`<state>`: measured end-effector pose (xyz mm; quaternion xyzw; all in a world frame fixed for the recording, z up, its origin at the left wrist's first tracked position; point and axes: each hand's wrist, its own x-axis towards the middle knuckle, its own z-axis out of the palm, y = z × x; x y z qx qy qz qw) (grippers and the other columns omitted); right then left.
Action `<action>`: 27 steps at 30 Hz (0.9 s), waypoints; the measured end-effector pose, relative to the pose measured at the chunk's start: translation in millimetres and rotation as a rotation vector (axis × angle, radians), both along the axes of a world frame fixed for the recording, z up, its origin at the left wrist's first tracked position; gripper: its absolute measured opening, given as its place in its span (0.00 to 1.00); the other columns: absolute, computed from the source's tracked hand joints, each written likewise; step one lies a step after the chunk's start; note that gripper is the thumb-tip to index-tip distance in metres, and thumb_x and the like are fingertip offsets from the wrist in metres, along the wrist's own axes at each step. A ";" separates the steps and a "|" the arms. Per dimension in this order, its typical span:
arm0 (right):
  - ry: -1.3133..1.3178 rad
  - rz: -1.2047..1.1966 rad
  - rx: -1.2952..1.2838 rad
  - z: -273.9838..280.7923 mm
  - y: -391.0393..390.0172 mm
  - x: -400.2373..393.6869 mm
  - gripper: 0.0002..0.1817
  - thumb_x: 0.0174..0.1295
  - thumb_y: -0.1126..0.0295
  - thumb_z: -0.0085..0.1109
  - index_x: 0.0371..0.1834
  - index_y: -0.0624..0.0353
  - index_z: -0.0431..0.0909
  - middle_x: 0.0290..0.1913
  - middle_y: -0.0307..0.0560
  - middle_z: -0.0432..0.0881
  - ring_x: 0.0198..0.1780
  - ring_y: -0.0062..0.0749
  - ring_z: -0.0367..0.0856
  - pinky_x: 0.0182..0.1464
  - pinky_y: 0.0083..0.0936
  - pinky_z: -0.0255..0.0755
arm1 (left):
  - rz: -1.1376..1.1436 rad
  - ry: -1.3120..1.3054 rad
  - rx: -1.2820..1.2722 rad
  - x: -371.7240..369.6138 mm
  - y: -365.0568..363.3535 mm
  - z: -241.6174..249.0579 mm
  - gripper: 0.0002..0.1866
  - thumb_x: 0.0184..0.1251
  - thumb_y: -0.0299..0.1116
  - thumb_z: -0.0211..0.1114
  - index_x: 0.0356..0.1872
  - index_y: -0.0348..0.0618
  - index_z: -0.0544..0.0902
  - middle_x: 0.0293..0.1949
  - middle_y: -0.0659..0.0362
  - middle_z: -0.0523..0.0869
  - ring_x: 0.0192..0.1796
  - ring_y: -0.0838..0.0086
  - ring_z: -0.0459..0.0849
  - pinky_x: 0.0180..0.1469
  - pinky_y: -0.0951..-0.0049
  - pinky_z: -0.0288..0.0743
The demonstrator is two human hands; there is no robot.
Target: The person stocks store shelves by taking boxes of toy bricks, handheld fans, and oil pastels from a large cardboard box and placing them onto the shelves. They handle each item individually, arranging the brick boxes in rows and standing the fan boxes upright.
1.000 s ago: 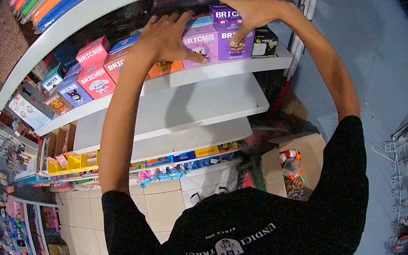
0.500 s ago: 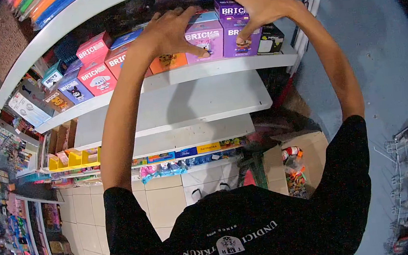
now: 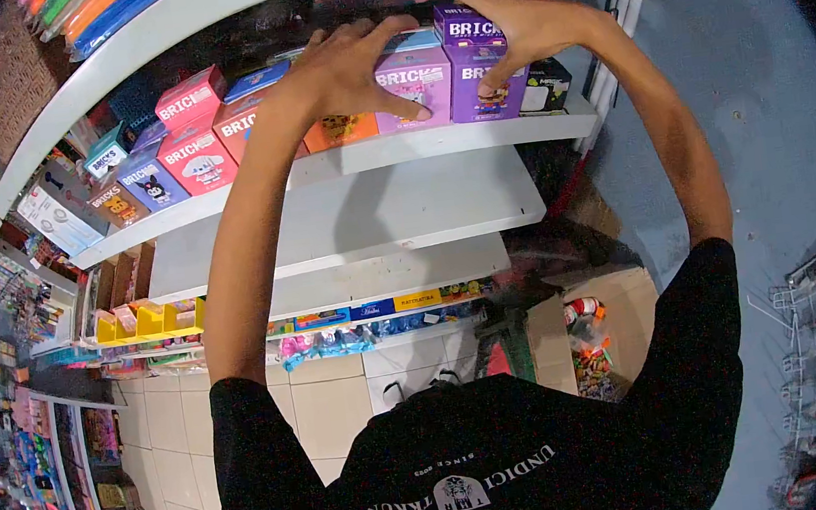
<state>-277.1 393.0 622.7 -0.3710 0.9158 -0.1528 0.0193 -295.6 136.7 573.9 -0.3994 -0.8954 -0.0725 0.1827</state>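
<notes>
My left hand [image 3: 342, 73] reaches over the row of boxes, its thumb on the front of a pink "BRICKS" box [image 3: 399, 83] and its fingers spread over the top toward the back. Beside it, two purple "BRICKS" boxes stand stacked, a smaller one [image 3: 475, 30] above a larger one [image 3: 473, 96]. My right hand [image 3: 543, 30] grips this stack from the right, thumb against the lower box's front, fingers reaching behind the upper one. An orange box [image 3: 339, 132] sits partly under my left hand. Both sets of fingertips at the back are partly hidden.
More brick boxes, such as a red one [image 3: 196, 158], line the white shelf [image 3: 347, 159] to the left. A black box [image 3: 545, 86] stands at its right end. Lower shelves [image 3: 402, 200] and yellow bins [image 3: 164, 320] lie below. A cardboard box [image 3: 630, 305] holds small items.
The view has shifted slightly. The pink and purple boxes and both hands appear a little lower, with my thumbs still on the same boxes.
</notes>
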 end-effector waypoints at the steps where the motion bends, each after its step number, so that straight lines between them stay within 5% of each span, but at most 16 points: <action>1: 0.000 0.005 0.002 -0.1 -0.1 0.1 0.59 0.37 0.67 0.80 0.73 0.45 0.48 0.58 0.54 0.74 0.53 0.38 0.79 0.55 0.32 0.77 | 0.007 0.003 0.008 2.3 0.6 1.2 0.55 0.33 0.65 0.73 0.68 0.61 0.61 0.61 0.44 0.72 0.66 0.48 0.67 0.70 0.42 0.50; 8: 0.247 0.040 -0.024 -0.3 -3.5 3.6 0.55 0.44 0.56 0.75 0.74 0.45 0.48 0.63 0.56 0.68 0.58 0.40 0.75 0.60 0.34 0.74 | 0.038 0.001 -0.013 10.3 -5.7 9.5 0.59 0.29 0.66 0.74 0.69 0.64 0.58 0.60 0.45 0.74 0.66 0.49 0.68 0.70 0.44 0.51; 17: 0.314 0.028 0.200 7.3 -51.7 1.3 0.57 0.41 0.44 0.73 0.74 0.48 0.50 0.60 0.57 0.72 0.61 0.49 0.71 0.67 0.40 0.62 | 0.147 -0.082 -0.079 4.0 -22.1 8.6 0.61 0.25 0.64 0.76 0.62 0.36 0.62 0.54 0.46 0.79 0.62 0.52 0.73 0.66 0.50 0.58; 22: 0.303 -0.003 0.337 3.6 -63.9 -5.3 0.60 0.38 0.39 0.71 0.73 0.55 0.51 0.61 0.60 0.71 0.66 0.51 0.67 0.75 0.43 0.42 | 0.103 -0.075 -0.016 -0.8 -23.7 5.3 0.54 0.24 0.63 0.76 0.54 0.38 0.66 0.49 0.46 0.80 0.58 0.50 0.76 0.63 0.51 0.62; 27: 0.336 -0.016 0.340 -3.5 -64.4 -9.8 0.58 0.38 0.40 0.71 0.70 0.60 0.55 0.63 0.60 0.69 0.68 0.51 0.64 0.76 0.44 0.39 | 0.117 -0.080 -0.008 3.1 -24.6 5.8 0.52 0.24 0.63 0.77 0.52 0.40 0.66 0.46 0.46 0.80 0.56 0.49 0.77 0.61 0.50 0.63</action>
